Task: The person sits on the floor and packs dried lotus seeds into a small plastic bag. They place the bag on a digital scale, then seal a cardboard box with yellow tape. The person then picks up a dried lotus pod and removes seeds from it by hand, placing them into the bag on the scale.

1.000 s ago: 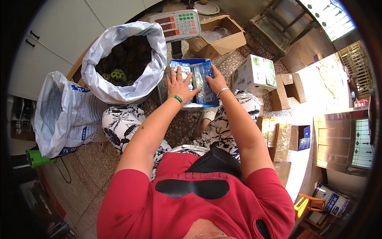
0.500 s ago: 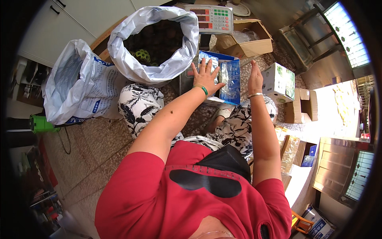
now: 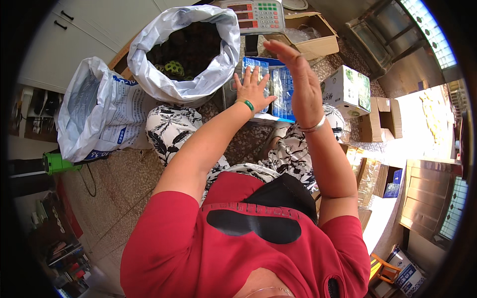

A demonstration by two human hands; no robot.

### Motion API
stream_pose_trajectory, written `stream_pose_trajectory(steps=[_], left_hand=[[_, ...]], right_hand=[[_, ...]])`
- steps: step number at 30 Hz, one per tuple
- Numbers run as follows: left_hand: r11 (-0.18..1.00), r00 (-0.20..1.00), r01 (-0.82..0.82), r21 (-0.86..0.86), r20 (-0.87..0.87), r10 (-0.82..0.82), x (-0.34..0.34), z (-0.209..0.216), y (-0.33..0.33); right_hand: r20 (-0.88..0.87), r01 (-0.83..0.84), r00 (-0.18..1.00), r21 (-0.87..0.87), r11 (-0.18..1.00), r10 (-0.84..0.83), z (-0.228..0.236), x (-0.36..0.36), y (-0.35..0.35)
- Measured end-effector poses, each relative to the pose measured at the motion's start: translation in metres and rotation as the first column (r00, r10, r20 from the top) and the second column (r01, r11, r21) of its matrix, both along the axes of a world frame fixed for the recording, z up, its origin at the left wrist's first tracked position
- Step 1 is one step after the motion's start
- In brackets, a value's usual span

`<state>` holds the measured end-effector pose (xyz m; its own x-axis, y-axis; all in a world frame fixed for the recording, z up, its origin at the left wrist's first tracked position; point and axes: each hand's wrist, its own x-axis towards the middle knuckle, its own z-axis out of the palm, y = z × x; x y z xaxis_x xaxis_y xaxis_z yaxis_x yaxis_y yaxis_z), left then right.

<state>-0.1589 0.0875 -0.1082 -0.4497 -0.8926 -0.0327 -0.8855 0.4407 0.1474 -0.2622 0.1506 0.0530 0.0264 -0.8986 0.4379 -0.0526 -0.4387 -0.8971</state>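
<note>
One-handed steadying, seemingly: my left hand (image 3: 252,90) spread over the blue box's (image 3: 274,117) left edge; two-handed contact required lowering my open right hand (image 3: 305,89).

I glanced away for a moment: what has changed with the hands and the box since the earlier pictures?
The bare right hand has come off the right side of the blue-and-white cardboard box and risen toward the camera, fingers straight. The whole view has shifted too. The bare left hand is still spread over the box, and the white sack stands open as before.
</note>
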Motion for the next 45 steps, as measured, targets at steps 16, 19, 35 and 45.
stream_pose_trajectory(steps=[16, 19, 35, 45], left_hand=[[0.978, 0.929, 0.205, -0.045, -0.306, -0.209, -0.004, 0.020, 0.005], [0.972, 0.899, 0.235, -0.034, -0.372, -0.230, -0.001, 0.030, 0.013], [0.833, 0.677, 0.389, 0.394, -0.735, 0.032, 0.013, 0.077, 0.059], [0.798, 0.423, 0.603, -0.020, -0.840, -0.341, -0.006, 0.136, 0.085]], right_hand=[[-0.707, 0.740, 0.510, 0.651, 0.168, 0.490, -0.212, -0.189, 0.238], [-0.801, 0.819, 0.548, 0.572, 0.043, 0.240, -0.237, -0.160, 0.245], [0.261, 0.410, 0.423, 0.798, 0.440, -0.868, -0.167, -0.158, 0.213], [0.346, 0.057, 0.916, 0.387, 0.920, -0.202, -0.032, -0.055, 0.135]])
